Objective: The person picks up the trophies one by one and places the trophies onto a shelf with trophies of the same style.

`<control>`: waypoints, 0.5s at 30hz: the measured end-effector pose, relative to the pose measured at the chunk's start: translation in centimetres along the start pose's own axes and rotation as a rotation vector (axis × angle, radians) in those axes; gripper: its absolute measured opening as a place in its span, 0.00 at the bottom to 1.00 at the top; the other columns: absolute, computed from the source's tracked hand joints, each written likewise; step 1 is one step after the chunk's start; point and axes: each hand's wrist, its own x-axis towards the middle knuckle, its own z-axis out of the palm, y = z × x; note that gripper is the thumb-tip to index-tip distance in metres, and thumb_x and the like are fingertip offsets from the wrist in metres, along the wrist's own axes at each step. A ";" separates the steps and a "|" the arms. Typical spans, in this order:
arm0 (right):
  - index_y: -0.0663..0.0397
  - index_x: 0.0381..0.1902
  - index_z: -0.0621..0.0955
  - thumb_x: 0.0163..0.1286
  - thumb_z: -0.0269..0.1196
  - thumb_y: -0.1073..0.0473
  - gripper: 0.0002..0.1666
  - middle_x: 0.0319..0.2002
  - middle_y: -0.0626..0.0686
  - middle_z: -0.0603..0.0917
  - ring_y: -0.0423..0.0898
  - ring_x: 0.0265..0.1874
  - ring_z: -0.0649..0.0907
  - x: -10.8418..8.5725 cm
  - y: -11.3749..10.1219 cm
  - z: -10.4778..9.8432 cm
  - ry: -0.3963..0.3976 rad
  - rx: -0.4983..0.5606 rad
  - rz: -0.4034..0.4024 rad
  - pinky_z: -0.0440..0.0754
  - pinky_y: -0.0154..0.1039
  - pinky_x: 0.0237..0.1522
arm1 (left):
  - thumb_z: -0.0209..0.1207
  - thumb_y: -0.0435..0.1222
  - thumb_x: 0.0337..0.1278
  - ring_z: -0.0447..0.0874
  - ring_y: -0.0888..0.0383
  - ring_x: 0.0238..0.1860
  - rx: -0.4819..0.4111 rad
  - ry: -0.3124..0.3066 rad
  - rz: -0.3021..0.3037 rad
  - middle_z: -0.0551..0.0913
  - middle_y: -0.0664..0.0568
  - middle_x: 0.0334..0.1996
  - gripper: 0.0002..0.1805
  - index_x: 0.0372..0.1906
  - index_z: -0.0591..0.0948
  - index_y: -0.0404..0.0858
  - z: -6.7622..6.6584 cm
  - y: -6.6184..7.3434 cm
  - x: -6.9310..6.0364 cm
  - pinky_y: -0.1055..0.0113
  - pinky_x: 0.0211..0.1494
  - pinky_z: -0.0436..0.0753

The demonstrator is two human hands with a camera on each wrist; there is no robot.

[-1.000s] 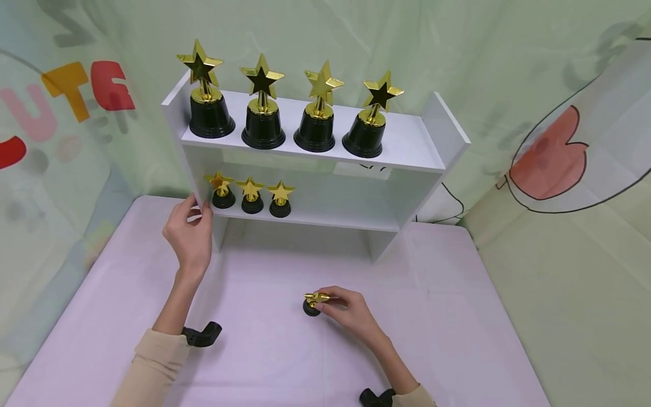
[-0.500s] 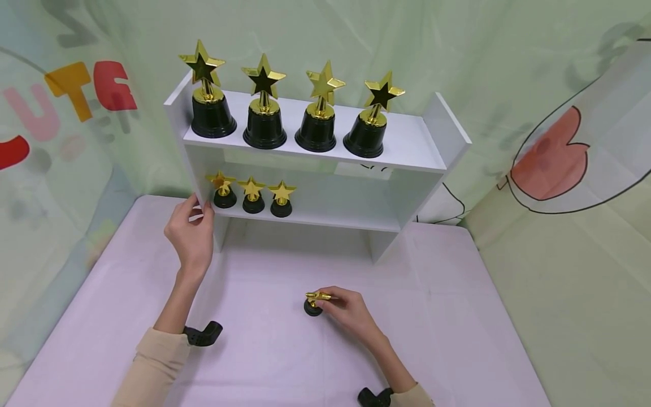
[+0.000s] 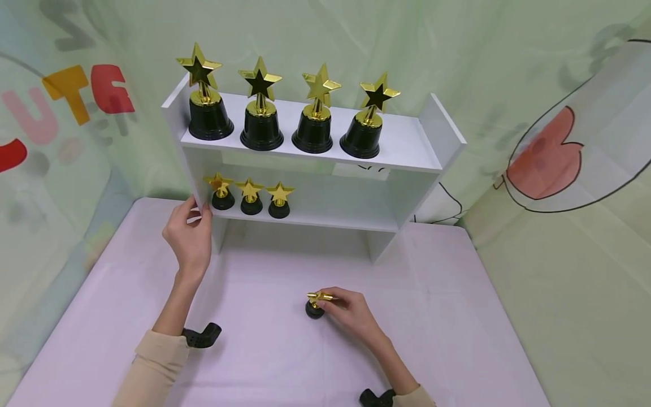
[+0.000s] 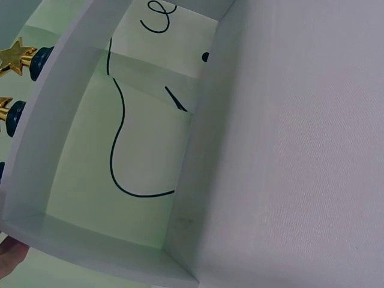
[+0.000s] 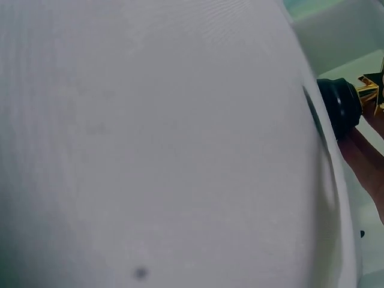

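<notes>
A small gold star trophy (image 3: 315, 308) with a black base stands on the table in the head view. My right hand (image 3: 351, 311) pinches it by the star with thumb and fingers. In the right wrist view the same trophy's base (image 5: 341, 108) shows at the right edge, with fingers (image 5: 363, 159) beside it. My left hand (image 3: 190, 234) grips the left side panel of a white shelf (image 3: 335, 217) at middle-board height. Only a bit of that hand shows in the left wrist view, against the panel's outer face.
Three small star trophies (image 3: 250, 198) stand at the left of the middle board. Several larger star trophies (image 3: 261, 127) line the top board. The shelf stands at the back of a pale cloth-covered table (image 3: 274, 350), before a printed curtain (image 3: 488, 73).
</notes>
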 end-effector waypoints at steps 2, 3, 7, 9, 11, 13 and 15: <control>0.53 0.50 0.88 0.70 0.69 0.57 0.13 0.47 0.53 0.91 0.42 0.44 0.89 0.0 -0.2 -0.2 0.002 0.001 -0.010 0.86 0.32 0.49 | 0.64 0.29 0.65 0.86 0.46 0.37 -0.011 0.003 -0.006 0.88 0.35 0.40 0.13 0.52 0.88 0.32 0.0 0.0 0.0 0.82 0.38 0.80; 0.53 0.50 0.88 0.71 0.69 0.56 0.13 0.47 0.54 0.91 0.43 0.45 0.89 -0.1 -0.3 -0.3 0.002 0.001 -0.017 0.86 0.32 0.50 | 0.64 0.29 0.65 0.86 0.46 0.36 -0.016 0.003 -0.010 0.88 0.35 0.40 0.13 0.52 0.88 0.32 -0.1 0.1 0.0 0.82 0.38 0.79; 0.54 0.51 0.88 0.71 0.69 0.56 0.13 0.47 0.53 0.91 0.45 0.46 0.89 0.0 -0.8 -0.7 -0.001 -0.016 -0.047 0.87 0.35 0.51 | 0.64 0.28 0.64 0.87 0.46 0.36 -0.034 0.016 -0.017 0.89 0.36 0.39 0.12 0.51 0.89 0.33 -0.1 0.2 0.0 0.83 0.38 0.78; 0.53 0.51 0.88 0.71 0.68 0.56 0.13 0.47 0.52 0.91 0.45 0.47 0.89 0.0 -1.1 -0.9 0.000 -0.027 -0.058 0.87 0.35 0.52 | 0.65 0.28 0.64 0.87 0.46 0.36 -0.034 0.020 -0.018 0.89 0.36 0.39 0.12 0.51 0.89 0.33 0.0 0.3 0.0 0.84 0.38 0.77; 0.53 0.51 0.88 0.72 0.68 0.56 0.13 0.46 0.51 0.91 0.45 0.47 0.89 0.0 -1.4 -1.1 0.006 -0.036 -0.065 0.87 0.36 0.52 | 0.65 0.29 0.64 0.87 0.46 0.36 -0.031 0.020 -0.018 0.89 0.36 0.39 0.12 0.50 0.89 0.33 0.0 0.3 0.0 0.86 0.38 0.76; 0.52 0.51 0.88 0.71 0.68 0.57 0.12 0.46 0.51 0.91 0.45 0.46 0.88 0.0 -1.7 -1.3 0.010 -0.039 -0.070 0.87 0.37 0.53 | 0.64 0.29 0.64 0.87 0.45 0.36 -0.026 0.021 -0.017 0.89 0.37 0.39 0.12 0.50 0.89 0.33 0.0 0.3 0.1 0.88 0.38 0.75; 0.53 0.50 0.88 0.71 0.68 0.58 0.12 0.45 0.51 0.91 0.45 0.46 0.89 0.1 -2.1 -1.5 0.014 -0.043 -0.078 0.87 0.37 0.53 | 0.64 0.28 0.64 0.87 0.45 0.36 -0.024 0.018 -0.016 0.89 0.36 0.39 0.12 0.51 0.89 0.33 0.0 0.3 0.1 0.89 0.38 0.74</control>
